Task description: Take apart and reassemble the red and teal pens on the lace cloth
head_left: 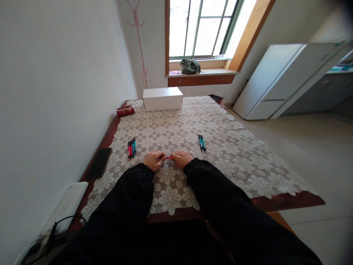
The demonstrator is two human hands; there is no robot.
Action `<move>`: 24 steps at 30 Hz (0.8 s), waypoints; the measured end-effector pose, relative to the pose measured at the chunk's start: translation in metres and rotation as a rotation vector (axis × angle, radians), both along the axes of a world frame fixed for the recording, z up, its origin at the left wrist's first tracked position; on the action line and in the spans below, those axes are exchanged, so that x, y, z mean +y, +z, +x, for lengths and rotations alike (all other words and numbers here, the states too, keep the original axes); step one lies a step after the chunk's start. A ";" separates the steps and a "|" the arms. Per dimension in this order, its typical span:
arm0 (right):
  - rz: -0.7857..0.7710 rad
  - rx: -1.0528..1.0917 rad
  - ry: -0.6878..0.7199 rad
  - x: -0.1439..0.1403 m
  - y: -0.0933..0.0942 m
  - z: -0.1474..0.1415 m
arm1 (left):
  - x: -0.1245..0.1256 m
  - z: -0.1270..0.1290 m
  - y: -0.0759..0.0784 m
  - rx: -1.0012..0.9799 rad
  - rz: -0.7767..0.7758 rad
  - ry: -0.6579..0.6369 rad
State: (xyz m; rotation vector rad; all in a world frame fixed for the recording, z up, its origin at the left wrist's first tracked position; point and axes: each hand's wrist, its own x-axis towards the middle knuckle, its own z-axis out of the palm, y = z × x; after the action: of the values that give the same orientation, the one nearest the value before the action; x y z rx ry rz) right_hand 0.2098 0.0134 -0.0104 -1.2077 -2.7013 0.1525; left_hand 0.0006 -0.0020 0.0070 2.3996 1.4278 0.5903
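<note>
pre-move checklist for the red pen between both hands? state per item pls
1. Left hand on the red pen: ok, closed around its end.
2. Right hand on the other end: ok.
3. Pen cap on or off: cannot tell, the fingers hide it.
4. Group of pens to the left, apart from the hands: ok.
5. Pair of teal pens to the right, apart from the hands: ok.
6. White box at the far edge, out of the way: ok.
</note>
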 end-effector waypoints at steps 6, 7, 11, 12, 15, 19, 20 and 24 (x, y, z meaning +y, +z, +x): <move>0.023 -0.006 0.025 0.000 -0.001 0.000 | 0.000 -0.001 -0.001 0.027 0.001 -0.024; 0.027 -0.003 0.027 0.000 -0.001 0.000 | 0.000 -0.001 -0.001 0.030 0.005 -0.022; 0.055 0.012 0.041 -0.001 -0.001 -0.001 | -0.001 0.000 0.000 0.039 0.005 -0.034; 0.064 0.017 0.045 -0.001 -0.001 -0.001 | -0.001 0.000 0.000 0.034 -0.001 -0.028; 0.092 0.041 0.044 0.000 -0.002 -0.001 | -0.001 0.001 0.000 0.003 -0.018 0.001; 0.097 0.106 0.008 0.002 -0.003 0.002 | 0.001 0.001 -0.003 -0.073 -0.010 -0.002; 0.086 0.119 -0.002 0.002 -0.003 0.002 | 0.002 0.001 -0.004 -0.102 -0.008 -0.004; 0.031 0.113 -0.024 0.002 -0.004 0.005 | 0.003 0.000 -0.008 -0.164 -0.021 -0.017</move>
State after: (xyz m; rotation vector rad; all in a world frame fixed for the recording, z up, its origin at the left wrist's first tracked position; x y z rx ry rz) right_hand 0.2143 0.0155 -0.0142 -1.1850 -2.5815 0.1701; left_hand 0.0008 0.0011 -0.0009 2.2864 1.3369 0.7460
